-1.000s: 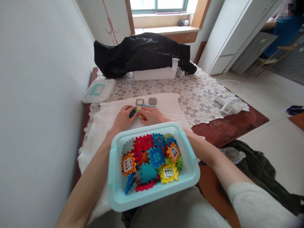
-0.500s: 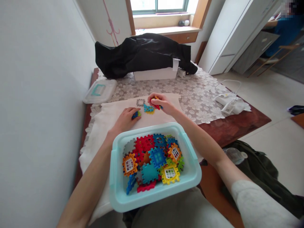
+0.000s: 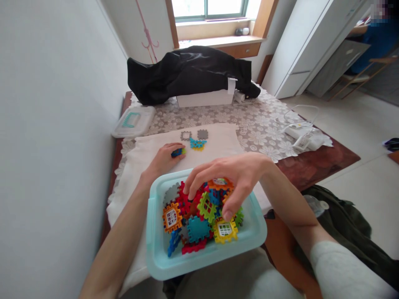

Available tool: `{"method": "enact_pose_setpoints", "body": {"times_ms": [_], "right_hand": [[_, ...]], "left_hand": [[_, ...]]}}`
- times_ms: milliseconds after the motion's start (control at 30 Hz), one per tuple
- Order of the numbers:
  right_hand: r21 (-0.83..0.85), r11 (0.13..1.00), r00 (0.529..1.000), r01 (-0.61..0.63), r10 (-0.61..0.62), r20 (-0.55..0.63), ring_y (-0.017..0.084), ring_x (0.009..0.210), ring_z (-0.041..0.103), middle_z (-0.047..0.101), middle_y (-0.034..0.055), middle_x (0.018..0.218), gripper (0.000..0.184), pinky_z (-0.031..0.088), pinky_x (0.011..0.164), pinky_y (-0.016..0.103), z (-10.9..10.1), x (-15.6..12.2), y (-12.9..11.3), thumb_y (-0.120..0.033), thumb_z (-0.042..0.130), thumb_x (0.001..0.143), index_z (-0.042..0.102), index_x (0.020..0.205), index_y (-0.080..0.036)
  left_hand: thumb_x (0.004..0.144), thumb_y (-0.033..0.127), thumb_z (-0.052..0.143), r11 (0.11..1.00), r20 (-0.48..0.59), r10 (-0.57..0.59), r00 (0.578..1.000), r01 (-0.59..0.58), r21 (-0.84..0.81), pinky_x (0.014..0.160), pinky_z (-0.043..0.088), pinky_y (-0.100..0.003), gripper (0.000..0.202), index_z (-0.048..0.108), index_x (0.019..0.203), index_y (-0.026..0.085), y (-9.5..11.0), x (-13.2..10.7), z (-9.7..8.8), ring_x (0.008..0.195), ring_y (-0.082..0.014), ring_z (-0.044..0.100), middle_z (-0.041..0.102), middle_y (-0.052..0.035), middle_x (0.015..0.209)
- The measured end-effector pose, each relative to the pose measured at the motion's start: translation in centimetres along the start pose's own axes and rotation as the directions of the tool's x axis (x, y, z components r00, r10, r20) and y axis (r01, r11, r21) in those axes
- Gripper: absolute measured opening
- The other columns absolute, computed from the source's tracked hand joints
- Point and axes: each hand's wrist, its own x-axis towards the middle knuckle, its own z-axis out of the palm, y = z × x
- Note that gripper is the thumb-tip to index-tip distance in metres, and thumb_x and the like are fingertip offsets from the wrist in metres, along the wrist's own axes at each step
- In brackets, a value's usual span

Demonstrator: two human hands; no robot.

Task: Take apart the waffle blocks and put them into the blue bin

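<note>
My right hand (image 3: 232, 176) is over the pale blue bin (image 3: 149, 245), fingers spread and curved downward, with nothing visible held in it. Below lie interlocking plastic building tiles: a green window tile (image 3: 207, 207), a teal tile (image 3: 198, 229), a yellow one (image 3: 225, 231) and several others. My left hand (image 3: 165, 157) rests on the white cloth beyond the bin, its fingers closed round blue and green building tiles (image 3: 178, 152). Close by on the cloth are two grey tiles (image 3: 202, 134) and light blue and yellow pieces (image 3: 198, 144).
A transparent lid (image 3: 134, 121) with a teal handle lies at the table's left. Black fabric (image 3: 193, 74) covers a white box at the back. A cable and white adapter (image 3: 302, 140) sit on the right. A person in blue (image 3: 375, 45) sits at far right.
My right hand has come back from the cloth to above the bin and let go of its coloured tiles, which now lie on the pile. My left hand has barely moved.
</note>
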Motion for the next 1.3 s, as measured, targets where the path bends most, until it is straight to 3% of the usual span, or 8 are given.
{"method": "enact_pose_setpoints", "body": {"times_ms": [167,267,400,467,733,900,1133,1300], "right_hand": [[0.126,0.989,0.994,0.071,-0.061,-0.086,0.031,0.143,0.072,0.079,0.0148,0.146,0.063,0.055,0.123,0.042,-1.5,-1.1,2.0,-0.063,0.094,0.090,0.082,0.136,-0.020],[0.201,0.960,0.911,0.195,-0.101,-0.400,0.030,0.128,0.078,0.084,0.0124,0.132,0.062,0.062,0.112,0.045,-2.7,-2.4,6.3,-0.076,0.083,0.094,0.084,0.128,-0.024],[0.056,0.998,0.402,0.008,0.048,-0.914,0.021,0.108,0.077,0.083,0.0054,0.114,0.046,0.063,0.099,0.035,-3.6,-4.0,14.4,-0.071,0.077,0.101,0.080,0.112,-0.027],[-0.025,0.975,0.258,-0.220,0.034,-0.966,0.024,0.109,0.076,0.083,0.0074,0.116,0.048,0.062,0.102,0.040,-3.5,-4.4,17.7,-0.072,0.075,0.100,0.079,0.112,-0.026],[-0.283,0.643,0.501,-0.712,0.182,-0.846,0.038,0.176,0.036,0.046,0.0127,0.185,0.073,0.027,0.145,0.064,-1.2,-3.7,20.8,-0.056,0.076,0.106,0.056,0.171,-0.030],[-0.364,0.548,0.595,-0.753,0.331,-0.732,0.042,0.180,0.026,0.039,0.0121,0.190,0.085,0.017,0.148,0.069,-0.3,-3.1,20.1,-0.057,0.081,0.103,0.051,0.176,-0.028],[-0.383,0.538,0.584,-0.750,0.268,-0.767,0.040,0.179,0.028,0.036,0.0137,0.190,0.086,0.027,0.146,0.062,-0.4,-2.9,20.2,-0.054,0.085,0.100,0.052,0.175,-0.027],[-0.335,0.457,0.511,-0.824,0.344,-0.788,0.046,0.181,0.020,0.021,0.0211,0.195,0.105,0.022,0.147,0.065,-1.5,-1.5,21.2,-0.062,0.084,0.099,0.038,0.182,-0.017]], "left_hand": [[0.090,0.050,0.091,0.984,-0.075,-0.083,0.994,0.070,-0.166,0.119,0.058,-0.049,0.041,0.091,0.121,0.024,-0.4,-0.1,0.1,0.122,-0.0357,0.077,0.085,-0.0136,0.131],[0.081,0.062,0.099,0.928,-0.129,-0.196,0.972,0.141,-0.345,0.090,0.064,-0.038,0.060,0.091,0.121,0.018,-0.1,0.4,-0.9,0.097,-0.0282,0.078,0.087,-0.0152,0.118],[0.081,0.061,0.102,0.831,-0.036,-0.158,0.987,0.113,-0.545,0.073,0.060,-0.029,0.061,0.091,0.125,0.019,4.1,0.6,-5.1,0.087,-0.0213,0.076,0.087,-0.0157,0.119],[0.085,0.053,0.102,0.822,0.104,-0.037,0.994,0.089,-0.562,0.085,0.066,-0.031,0.051,0.092,0.127,0.026,7.9,0.1,-7.6,0.101,-0.0250,0.081,0.087,-0.0137,0.127],[0.092,0.043,0.097,0.993,0.652,0.079,0.754,-0.005,-0.114,0.094,0.068,-0.030,0.057,0.083,0.147,0.044,18.7,-2.9,-8.8,0.116,-0.0291,0.084,0.086,-0.0001,0.136],[0.094,0.049,0.094,0.980,0.633,0.037,0.773,0.097,-0.176,0.086,0.072,-0.034,0.052,0.085,0.144,0.037,18.8,-2.7,-8.3,0.106,-0.0311,0.087,0.088,-0.0052,0.127],[0.101,0.064,0.083,0.919,0.102,-0.009,0.995,0.049,-0.391,0.086,0.073,-0.038,0.048,0.087,0.124,0.022,10.9,1.0,-5.7,0.113,-0.0312,0.084,0.086,-0.0138,0.124],[0.099,0.064,0.077,0.989,-0.137,-0.074,0.988,0.055,-0.135,0.129,0.054,-0.059,0.067,0.072,0.151,0.022,1.7,2.5,0.4,0.155,-0.0387,0.063,0.068,-0.0172,0.164]]}}
